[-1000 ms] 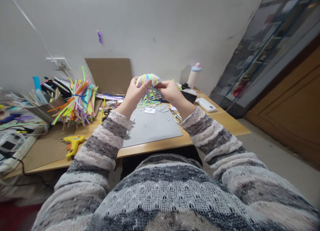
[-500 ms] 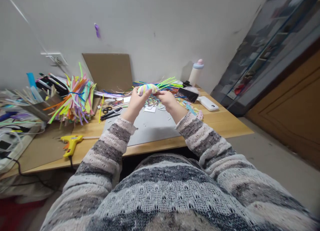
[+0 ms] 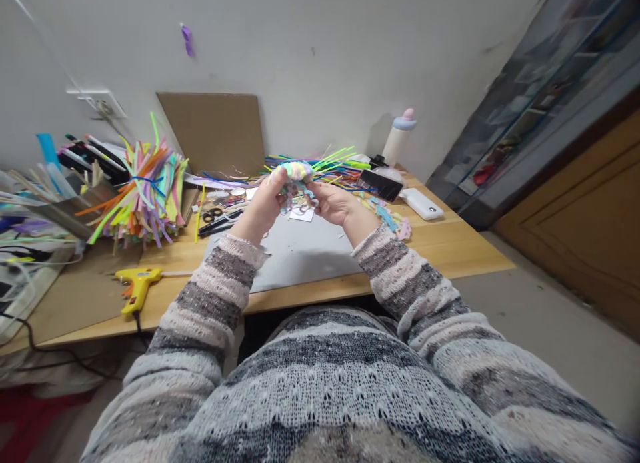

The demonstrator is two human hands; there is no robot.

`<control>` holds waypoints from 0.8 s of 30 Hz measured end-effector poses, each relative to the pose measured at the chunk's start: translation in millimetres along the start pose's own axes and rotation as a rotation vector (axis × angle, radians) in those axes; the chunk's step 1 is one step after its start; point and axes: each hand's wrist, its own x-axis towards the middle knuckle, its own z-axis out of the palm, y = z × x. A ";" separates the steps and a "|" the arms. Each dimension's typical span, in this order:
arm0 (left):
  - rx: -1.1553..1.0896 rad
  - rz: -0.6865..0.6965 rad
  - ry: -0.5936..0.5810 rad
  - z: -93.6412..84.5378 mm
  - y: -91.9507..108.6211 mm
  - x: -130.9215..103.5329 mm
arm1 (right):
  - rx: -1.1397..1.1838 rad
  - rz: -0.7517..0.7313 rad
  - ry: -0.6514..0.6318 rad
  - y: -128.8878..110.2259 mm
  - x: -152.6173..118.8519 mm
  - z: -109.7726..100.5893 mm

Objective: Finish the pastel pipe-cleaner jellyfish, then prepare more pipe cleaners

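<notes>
Above the grey mat (image 3: 300,266) I hold up a pastel-striped fuzzy craft piece (image 3: 299,169), apparently made of pipe cleaners. It has a rounded top in yellow, blue and pink, and curly strands hang below it. My left hand (image 3: 267,199) grips its left side, thumb on the near face. On the other side, my right hand (image 3: 333,201) pinches at the lower right edge, by a curly blue strand. The right fingertips are partly hidden.
A yellow glue gun (image 3: 137,286) lies at the left, near a big bundle of colourful pipe cleaners (image 3: 145,196). Black-handled scissors (image 3: 214,215), a phone (image 3: 379,185), a white device (image 3: 423,204) and a bottle (image 3: 400,139) sit around the mat. Cardboard (image 3: 213,133) leans on the wall.
The piece has been tilted in my hands, so its curly strands now show below the rounded top. My view has shifted slightly; the hands stay over the mat.
</notes>
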 end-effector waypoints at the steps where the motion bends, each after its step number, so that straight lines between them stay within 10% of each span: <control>1: -0.019 -0.002 -0.007 -0.3 0.1 -0.4 | 0.009 -0.006 -0.004 0.1 -0.4 0.9; 24: 0.066 0.103 -0.122 -2.4 28.1 -2.0 | 0.042 0.142 0.071 -33.9 -21.2 15.4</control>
